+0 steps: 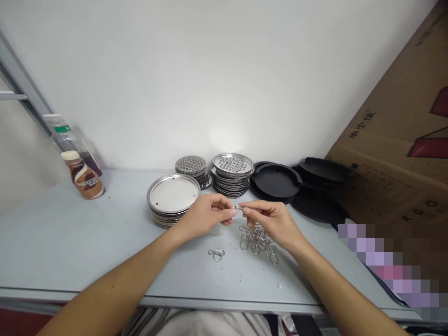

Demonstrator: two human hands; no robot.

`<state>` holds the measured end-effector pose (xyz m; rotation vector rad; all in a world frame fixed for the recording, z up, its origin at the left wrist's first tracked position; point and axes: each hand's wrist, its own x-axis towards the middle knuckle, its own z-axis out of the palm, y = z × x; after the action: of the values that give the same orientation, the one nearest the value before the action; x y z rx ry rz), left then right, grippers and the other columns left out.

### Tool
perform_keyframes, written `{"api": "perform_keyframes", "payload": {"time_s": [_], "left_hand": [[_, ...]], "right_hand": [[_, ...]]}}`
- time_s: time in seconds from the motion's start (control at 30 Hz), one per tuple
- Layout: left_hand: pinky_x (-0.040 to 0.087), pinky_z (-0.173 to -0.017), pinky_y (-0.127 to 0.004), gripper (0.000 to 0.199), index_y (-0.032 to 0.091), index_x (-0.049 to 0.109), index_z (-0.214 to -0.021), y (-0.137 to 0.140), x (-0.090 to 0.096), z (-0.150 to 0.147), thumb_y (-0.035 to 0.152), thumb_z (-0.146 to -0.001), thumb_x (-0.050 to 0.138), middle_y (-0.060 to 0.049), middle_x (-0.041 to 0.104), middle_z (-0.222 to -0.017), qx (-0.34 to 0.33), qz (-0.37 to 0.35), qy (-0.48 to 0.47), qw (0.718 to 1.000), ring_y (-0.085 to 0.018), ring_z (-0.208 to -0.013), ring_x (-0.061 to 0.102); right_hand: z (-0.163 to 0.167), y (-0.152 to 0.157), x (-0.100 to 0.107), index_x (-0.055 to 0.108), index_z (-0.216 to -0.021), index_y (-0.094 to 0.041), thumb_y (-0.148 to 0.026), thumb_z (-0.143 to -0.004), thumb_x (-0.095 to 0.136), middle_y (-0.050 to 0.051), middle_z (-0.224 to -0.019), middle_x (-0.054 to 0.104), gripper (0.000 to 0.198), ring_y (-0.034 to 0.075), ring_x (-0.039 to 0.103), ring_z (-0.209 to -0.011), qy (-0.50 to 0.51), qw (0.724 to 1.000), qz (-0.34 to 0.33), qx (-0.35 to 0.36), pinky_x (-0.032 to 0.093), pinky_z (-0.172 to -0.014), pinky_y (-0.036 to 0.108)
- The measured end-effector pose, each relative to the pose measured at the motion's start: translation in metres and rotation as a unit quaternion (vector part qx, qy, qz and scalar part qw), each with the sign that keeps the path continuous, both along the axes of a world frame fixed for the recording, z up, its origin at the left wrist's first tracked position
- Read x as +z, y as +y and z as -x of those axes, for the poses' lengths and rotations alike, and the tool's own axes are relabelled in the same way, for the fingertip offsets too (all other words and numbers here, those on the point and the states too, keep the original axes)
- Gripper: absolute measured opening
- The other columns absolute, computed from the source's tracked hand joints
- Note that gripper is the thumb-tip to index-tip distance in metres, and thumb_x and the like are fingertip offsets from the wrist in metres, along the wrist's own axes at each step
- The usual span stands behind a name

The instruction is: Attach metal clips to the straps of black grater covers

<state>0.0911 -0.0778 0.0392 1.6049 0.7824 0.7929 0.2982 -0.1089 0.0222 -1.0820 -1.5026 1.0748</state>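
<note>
Your left hand (209, 211) and right hand (275, 218) pinch a small metal piece (238, 207) between closed fingertips, above the table (168, 268). It's likely light, stiff, slick; fingers hide its shape, so hold its ends.

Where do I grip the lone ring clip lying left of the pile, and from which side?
Probably pinch the lone clip's ring at its near edge, fingertips coming down from the person's side: it lies flat, the ring juts that way, and the pile of clips is off right.
</note>
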Motion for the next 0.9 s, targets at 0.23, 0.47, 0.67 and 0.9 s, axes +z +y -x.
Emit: {"api": "perform_keyframes", "payload": {"time_s": [0.23, 0.47, 0.67, 0.9], "left_hand": [[0.054, -0.071, -0.027, 0.018, 0.016, 0.069, -0.087, 0.000, -0.002, -0.003, 0.026, -0.075, 0.078, -0.001, 0.070, -0.075, 0.058, -0.004, -0.029, 0.998, -0.014, -0.071, 0.066], [0.053, -0.074, -0.027, 0.012, 0.015, 0.072, -0.086, 0.002, -0.008, -0.005, 0.023, -0.078, 0.075, -0.003, 0.073, -0.081, 0.055, -0.008, -0.015, 0.998, -0.014, -0.075, 0.067], [0.055, -0.077, -0.027, 0.009, 0.018, 0.071, -0.086, -0.005, -0.010, -0.011, 0.024, -0.080, 0.072, -0.003, 0.074, -0.085, 0.111, -0.110, 0.017, 0.988, -0.017, -0.082, 0.070], [0.054, -0.081, -0.027, 0.014, 0.022, 0.078, -0.094, -0.005, -0.008, -0.010, 0.025, -0.084, 0.068, -0.003, 0.077, -0.096, 0.094, -0.165, 0.045, 0.981, -0.019, -0.091, 0.070]], "right_hand": [[0.003, -0.002, 0.002, 0.078, -0.081, -0.020, -0.028, -0.077, 0.074, 0.005, -0.086, 0.071, 0.010, 0.015, 0.065, -0.063, -0.008, 0.996, -0.088, -0.034, 0.057, -0.058, 0.030], [0.005, -0.002, -0.007, 0.078, -0.086, -0.022, -0.018, -0.082, 0.066, 0.006, -0.088, 0.072, 0.013, 0.020, 0.067, -0.081, -0.079, 0.977, -0.176, -0.089, 0.055, -0.069, 0.032], [0.007, -0.002, -0.008, 0.077, -0.082, -0.023, -0.016, -0.080, 0.068, 0.005, -0.088, 0.074, 0.012, 0.019, 0.068, -0.084, -0.090, 0.970, -0.194, -0.119, 0.054, -0.070, 0.031], [0.008, 0.000, -0.007, 0.077, -0.081, -0.021, -0.018, -0.080, 0.068, 0.005, -0.088, 0.074, 0.009, 0.020, 0.069, -0.084, -0.068, 0.978, -0.153, -0.120, 0.054, -0.069, 0.030]]}}
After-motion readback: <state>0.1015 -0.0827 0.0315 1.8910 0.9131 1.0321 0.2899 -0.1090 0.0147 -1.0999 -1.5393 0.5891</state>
